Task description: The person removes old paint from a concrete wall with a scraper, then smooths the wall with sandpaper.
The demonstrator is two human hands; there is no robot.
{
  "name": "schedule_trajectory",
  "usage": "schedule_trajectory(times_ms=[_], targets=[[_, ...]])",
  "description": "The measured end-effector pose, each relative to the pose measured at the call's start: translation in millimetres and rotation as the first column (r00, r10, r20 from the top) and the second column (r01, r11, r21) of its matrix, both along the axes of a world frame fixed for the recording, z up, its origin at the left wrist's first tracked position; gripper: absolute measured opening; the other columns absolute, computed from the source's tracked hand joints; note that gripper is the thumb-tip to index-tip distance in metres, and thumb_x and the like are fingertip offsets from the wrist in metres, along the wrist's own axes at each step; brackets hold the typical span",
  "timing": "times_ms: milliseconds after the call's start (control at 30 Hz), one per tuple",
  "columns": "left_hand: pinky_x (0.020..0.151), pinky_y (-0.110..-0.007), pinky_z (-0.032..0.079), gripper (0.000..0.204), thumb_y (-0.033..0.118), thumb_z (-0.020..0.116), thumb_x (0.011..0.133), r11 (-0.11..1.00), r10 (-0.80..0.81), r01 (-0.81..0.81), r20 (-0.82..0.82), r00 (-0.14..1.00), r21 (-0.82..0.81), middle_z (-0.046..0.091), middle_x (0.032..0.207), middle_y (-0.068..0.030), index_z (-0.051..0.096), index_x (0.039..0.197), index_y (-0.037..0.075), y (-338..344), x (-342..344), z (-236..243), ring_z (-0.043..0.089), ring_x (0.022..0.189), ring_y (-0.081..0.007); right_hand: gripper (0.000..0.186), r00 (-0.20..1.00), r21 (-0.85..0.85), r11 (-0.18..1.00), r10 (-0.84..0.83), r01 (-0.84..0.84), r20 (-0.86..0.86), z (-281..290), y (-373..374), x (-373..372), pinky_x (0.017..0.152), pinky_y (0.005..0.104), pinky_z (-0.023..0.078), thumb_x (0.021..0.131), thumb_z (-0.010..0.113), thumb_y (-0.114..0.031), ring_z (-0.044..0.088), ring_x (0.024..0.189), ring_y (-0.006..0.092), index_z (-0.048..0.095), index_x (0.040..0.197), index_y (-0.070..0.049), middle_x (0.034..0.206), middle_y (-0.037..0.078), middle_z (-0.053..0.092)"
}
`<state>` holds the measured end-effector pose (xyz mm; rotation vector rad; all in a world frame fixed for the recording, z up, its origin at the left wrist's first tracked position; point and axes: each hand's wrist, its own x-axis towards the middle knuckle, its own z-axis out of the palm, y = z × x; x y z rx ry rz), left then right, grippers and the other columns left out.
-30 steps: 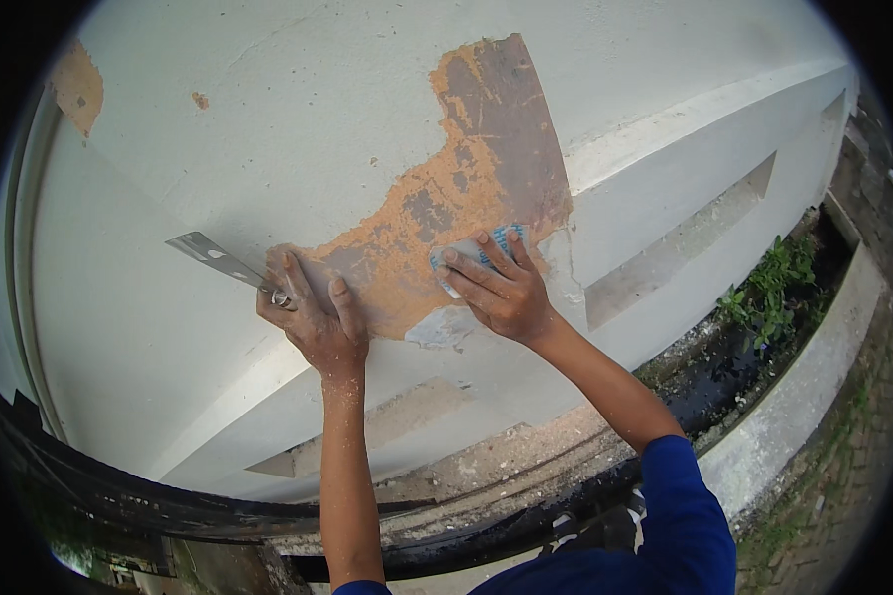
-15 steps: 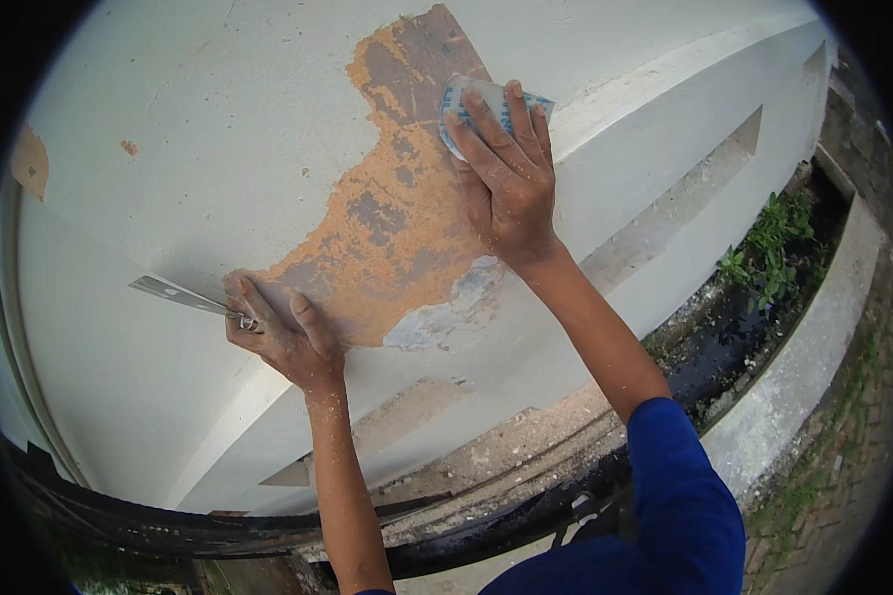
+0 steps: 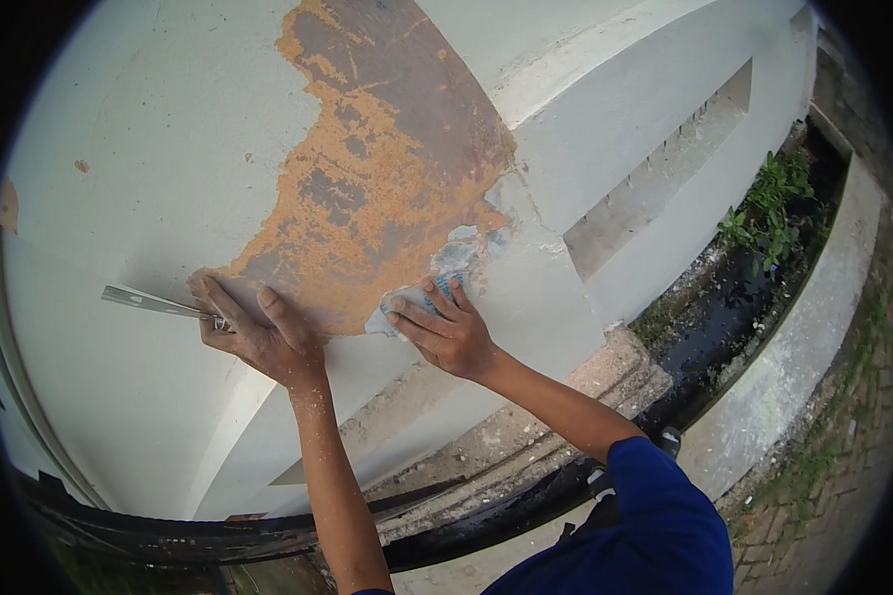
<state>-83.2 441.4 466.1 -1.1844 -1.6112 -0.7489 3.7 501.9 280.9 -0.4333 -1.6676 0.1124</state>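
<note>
My left hand leans on the white wall at the lower left of a bare patch, mottled orange and grey-brown. Between its fingers is a flat metal scraper, whose blade sticks out to the left; the rest is hidden by the hand. My right hand presses a piece of sandpaper, pale with blue print on its back, against the patch's lower edge. Fingers cover much of the sheet. Whitish flaked plaster shows just above it. Dust speckles both hands.
Below the wall, a recessed ledge runs to the right. A dark wet drain with green plants lies beneath, bordered by a concrete kerb. Brick paving with grass is beyond the kerb.
My right hand has moved the sandpaper from the patch's upper right down to its lower edge. The left hand keeps its place on the wall with the scraper; the view has shifted slightly.
</note>
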Motion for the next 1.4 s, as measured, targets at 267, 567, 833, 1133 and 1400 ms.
schedule_trajectory(times_ms=[267,567,833,1133,1400], targets=[[0.094,-0.038,0.036,0.059,0.036,0.042,0.092,0.998,-0.065,0.066,-0.045,0.997,0.010,0.033,0.133,-0.0200,0.026,0.139,0.006,-9.4,5.0,13.1,0.033,0.113,-0.0293,0.030,0.896,-0.176,0.977,-0.181,0.118,-0.405,80.5,31.7,18.3,0.108,0.0510,0.009,0.088,0.053,-0.016,0.024,0.133,0.0328,0.058,0.117,-0.013,0.131,0.003,0.050],[0.064,-0.031,0.044,0.048,0.029,0.062,0.084,0.989,-0.099,0.066,-0.261,0.960,-0.131,0.048,0.104,-0.0150,0.052,0.124,0.004,-42.5,-34.4,8.0,0.048,0.082,-0.0206,0.031,0.903,-0.127,0.979,-0.199,0.162,-0.382,79.0,30.1,20.0,0.109,0.0475,0.012,0.088,0.052,-0.015,0.028,0.133,0.0277,0.058,0.118,-0.012,0.131,0.005,0.049],[0.065,-0.030,0.044,0.037,0.016,0.056,0.086,0.988,-0.137,0.105,-0.340,0.930,-0.111,0.059,0.111,-0.0138,0.055,0.119,-0.001,-38.8,-45.0,1.8,0.047,0.091,-0.0222,0.027,0.967,0.034,0.988,-0.140,0.151,-0.213,75.6,36.9,21.7,0.107,0.0485,0.021,0.085,0.057,-0.017,0.038,0.127,0.0277,0.062,0.111,-0.015,0.127,-0.002,0.053],[0.064,-0.028,0.042,0.032,0.012,0.057,0.084,0.985,-0.166,0.146,-0.268,0.949,-0.093,0.063,0.110,-0.0095,0.059,0.114,0.001,-38.3,-46.5,-1.8,0.044,0.090,-0.0210,0.028,0.887,-0.031,0.913,-0.402,0.406,-0.228,65.4,50.8,35.9,0.110,0.0416,0.019,0.087,0.053,-0.014,0.036,0.129,0.0245,0.060,0.113,-0.009,0.125,0.003,0.054],[0.064,-0.027,0.040,0.036,0.002,0.053,0.082,0.968,-0.252,0.245,-0.218,0.943,-0.062,0.063,0.104,-0.0090,0.057,0.118,0.002,-40.3,-44.7,2.5,0.044,0.091,-0.0209,0.032,0.995,0.267,0.958,0.093,-0.102,0.044,60.7,-30.2,-43.3,0.108,0.0408,0.022,0.084,0.055,-0.009,0.039,0.127,0.0246,0.060,0.116,-0.013,0.129,0.002,0.051]])
